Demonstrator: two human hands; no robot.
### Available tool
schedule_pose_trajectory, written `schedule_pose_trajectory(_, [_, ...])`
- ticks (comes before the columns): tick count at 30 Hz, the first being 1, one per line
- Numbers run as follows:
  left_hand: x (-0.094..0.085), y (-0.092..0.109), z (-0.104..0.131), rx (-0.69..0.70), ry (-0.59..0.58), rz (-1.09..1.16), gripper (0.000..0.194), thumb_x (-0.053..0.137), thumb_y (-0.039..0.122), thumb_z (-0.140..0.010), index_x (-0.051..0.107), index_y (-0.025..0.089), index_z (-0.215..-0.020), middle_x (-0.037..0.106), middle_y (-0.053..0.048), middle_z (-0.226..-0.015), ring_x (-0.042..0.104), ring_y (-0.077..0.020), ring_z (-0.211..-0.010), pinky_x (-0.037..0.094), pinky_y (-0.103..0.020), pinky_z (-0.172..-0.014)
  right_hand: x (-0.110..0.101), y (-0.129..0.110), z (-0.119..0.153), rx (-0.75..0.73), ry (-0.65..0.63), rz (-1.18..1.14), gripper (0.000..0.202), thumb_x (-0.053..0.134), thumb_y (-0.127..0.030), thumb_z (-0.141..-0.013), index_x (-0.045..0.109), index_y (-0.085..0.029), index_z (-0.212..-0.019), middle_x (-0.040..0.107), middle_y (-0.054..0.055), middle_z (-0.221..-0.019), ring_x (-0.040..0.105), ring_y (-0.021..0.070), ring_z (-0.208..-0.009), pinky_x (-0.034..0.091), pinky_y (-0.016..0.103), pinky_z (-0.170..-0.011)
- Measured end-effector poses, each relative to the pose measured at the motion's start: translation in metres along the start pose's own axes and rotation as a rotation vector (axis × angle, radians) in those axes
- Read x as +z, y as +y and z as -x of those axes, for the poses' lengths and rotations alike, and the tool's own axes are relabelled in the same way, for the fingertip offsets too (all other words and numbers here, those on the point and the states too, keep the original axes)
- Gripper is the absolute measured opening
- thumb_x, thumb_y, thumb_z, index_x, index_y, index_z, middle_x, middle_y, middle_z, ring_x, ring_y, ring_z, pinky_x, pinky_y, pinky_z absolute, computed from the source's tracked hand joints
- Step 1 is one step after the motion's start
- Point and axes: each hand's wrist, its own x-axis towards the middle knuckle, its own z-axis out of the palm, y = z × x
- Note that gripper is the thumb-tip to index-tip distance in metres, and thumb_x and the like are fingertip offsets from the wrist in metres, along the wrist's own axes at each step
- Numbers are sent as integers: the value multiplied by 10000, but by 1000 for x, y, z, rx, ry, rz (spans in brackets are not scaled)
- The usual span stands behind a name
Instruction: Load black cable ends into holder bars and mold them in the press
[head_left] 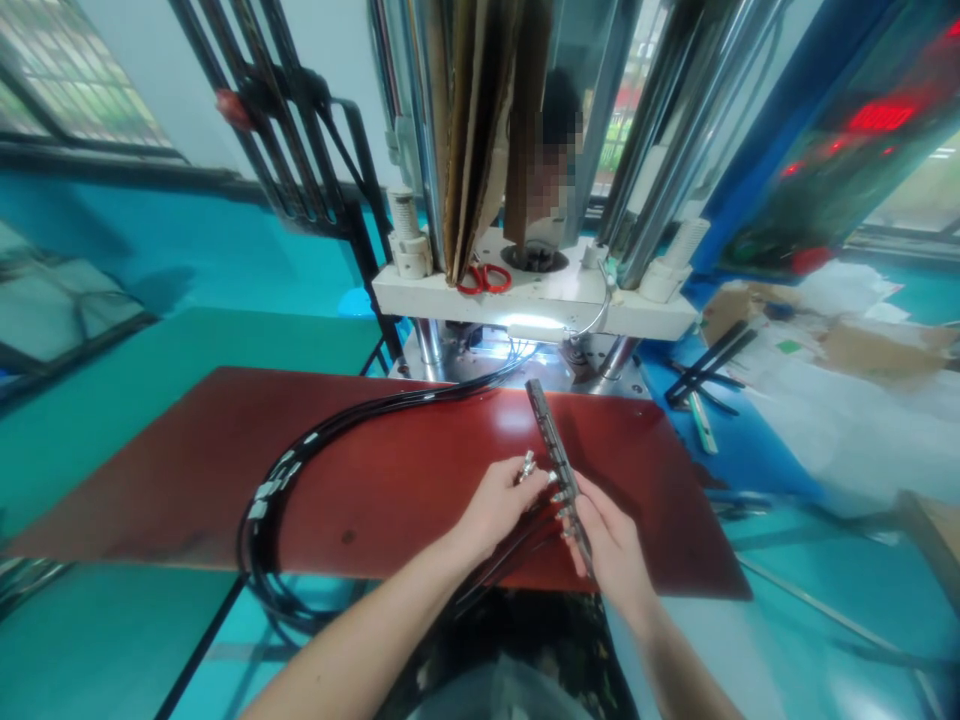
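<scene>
Over the reddish-brown board, my right hand grips the lower part of a dark metal bar, which is held tilted. Small shiny metal pieces sit along the bar's left side. My left hand is just left of the bar, its thumb and fingers closed around a small silver metal connector. Black cables loop across the board on the left, with pale labels on them. Their far end runs under the press plate. Thin dark cables also hang below my hands.
Behind the board stands a machine with a white plate and metal columns. Red-handled scissors and cardboard sheets rest on it. At right are a green-handled tool and white bags.
</scene>
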Motion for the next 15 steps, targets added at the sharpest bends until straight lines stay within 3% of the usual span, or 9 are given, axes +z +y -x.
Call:
schedule_pose_trajectory(3, [4, 0, -1, 108, 67, -170, 278, 496, 356, -758, 423, 156, -579, 405, 55, -540, 353, -79, -526, 279, -206, -509, -2, 1, 0, -4, -19, 23, 483, 434, -469, -837, 477, -185, -1226, 528, -40, -541, 397, 50, -338, 325, 182, -355])
schedule_pose_trajectory(9, [4, 2, 1, 144, 118, -253, 247, 478, 310, -763, 419, 163, -572, 430, 55, -529, 385, -86, -522, 289, -211, -522, -1, 3, -1, -62, -65, 174, 497, 376, -457, -864, 441, -176, -1270, 474, -64, -466, 387, 62, -343, 383, 212, -417])
schedule_pose_trajectory(11, [2, 2, 1, 155, 99, -212, 242, 484, 308, -761, 433, 160, -576, 436, 54, -530, 387, -84, -519, 296, -209, -519, 0, 4, -1, -102, -80, 224, 505, 363, -453, -869, 436, -165, -1277, 422, -81, -416, 385, 71, -343, 404, 224, -446])
schedule_pose_trajectory(15, [-6, 5, -2, 131, -6, -58, 258, 495, 351, -762, 474, 151, -600, 452, 45, -549, 394, -78, -509, 316, -200, -498, 0, 3, -1, -53, -68, 146, 503, 409, -474, -844, 464, -175, -1246, 528, -40, -530, 395, 65, -344, 344, 204, -369])
